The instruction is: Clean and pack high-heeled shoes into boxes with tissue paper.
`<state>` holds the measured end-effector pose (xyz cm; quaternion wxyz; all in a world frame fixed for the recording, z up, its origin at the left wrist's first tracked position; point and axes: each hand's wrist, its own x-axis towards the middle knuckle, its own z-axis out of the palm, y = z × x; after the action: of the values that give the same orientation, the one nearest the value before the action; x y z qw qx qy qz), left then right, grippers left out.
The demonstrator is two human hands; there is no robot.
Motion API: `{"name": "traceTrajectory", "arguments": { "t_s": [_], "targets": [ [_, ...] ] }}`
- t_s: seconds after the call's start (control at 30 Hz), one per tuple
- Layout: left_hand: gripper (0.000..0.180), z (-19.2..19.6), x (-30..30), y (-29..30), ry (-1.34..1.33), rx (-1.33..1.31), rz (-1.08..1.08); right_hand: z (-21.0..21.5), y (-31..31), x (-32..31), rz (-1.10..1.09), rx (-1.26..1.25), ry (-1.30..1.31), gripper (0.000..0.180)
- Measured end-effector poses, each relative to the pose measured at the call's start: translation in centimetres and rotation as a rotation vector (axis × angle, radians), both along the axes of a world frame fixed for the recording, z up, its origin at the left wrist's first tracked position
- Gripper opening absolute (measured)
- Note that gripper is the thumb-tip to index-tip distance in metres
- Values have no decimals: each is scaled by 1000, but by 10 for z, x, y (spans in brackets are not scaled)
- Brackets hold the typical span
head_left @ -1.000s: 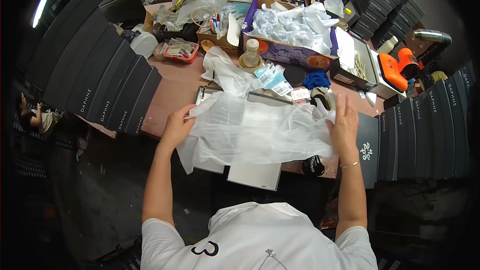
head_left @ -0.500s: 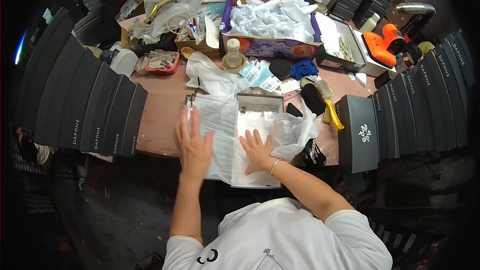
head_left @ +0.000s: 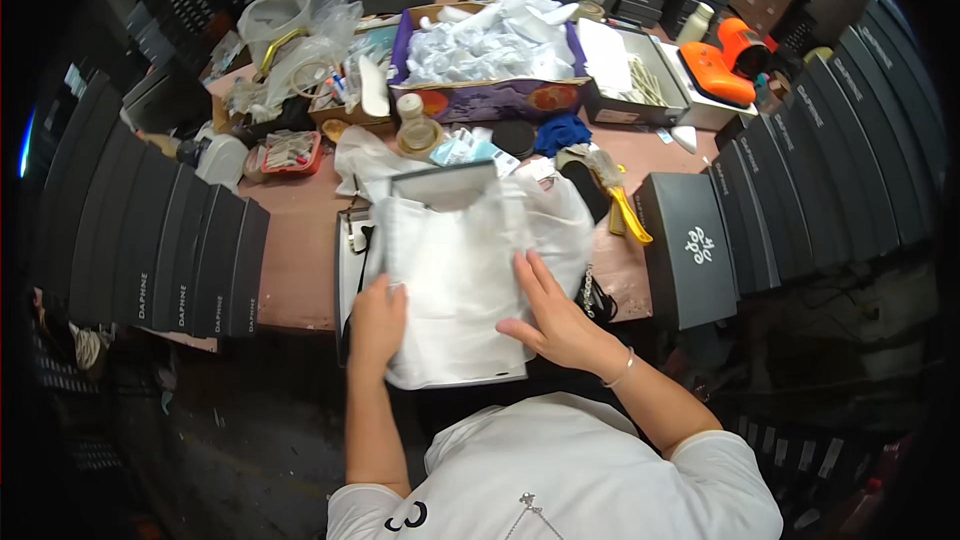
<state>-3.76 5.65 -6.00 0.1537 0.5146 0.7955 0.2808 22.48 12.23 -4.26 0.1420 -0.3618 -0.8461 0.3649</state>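
Observation:
In front of me lies a dark shoebox (head_left: 447, 176), its inside largely covered by white tissue paper (head_left: 445, 280). My left hand (head_left: 377, 328) is at the paper's left edge with its fingers curled on it. On the right side, my right hand (head_left: 558, 322) rests against the paper, fingers stretched and thumb apart. A second shallow box part (head_left: 343, 265) with a pale inside shows from under the left side; a dark strap with a metal piece (head_left: 353, 230) lies at it. What lies under the tissue is hidden.
Dark shoebox stacks stand at left (head_left: 170, 240) and right (head_left: 790, 170), with a grey box (head_left: 690, 250) nearer. Behind are a purple carton (head_left: 500, 100) of crumpled paper, a dispenser bottle (head_left: 415, 125), a yellow-handled brush (head_left: 625, 208) and an orange tool (head_left: 715, 73). Another person sits opposite.
The tissue sheet that lay spread on the left now covers the box. My left hand came down, my right hand moved off the inside to the right side. The whole view shifted somewhat.

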Motion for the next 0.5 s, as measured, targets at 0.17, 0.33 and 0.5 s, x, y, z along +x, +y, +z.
{"name": "traceTrajectory", "arguments": {
  "t_s": [0.17, 0.33, 0.5],
  "targets": [
    [25, 98, -13, -11, -154, 180, 14, 0, 4, -42, 8, -535, 579, 99],
    [59, 2, -5, -32, -1157, 244, 94, 2, 10, -8, -16, -880, 681, 99],
    [59, -92, 57, -15, -1830, 35, 249, -63, 9, 10, -270, -1040, 573, 82]
  ]
}}
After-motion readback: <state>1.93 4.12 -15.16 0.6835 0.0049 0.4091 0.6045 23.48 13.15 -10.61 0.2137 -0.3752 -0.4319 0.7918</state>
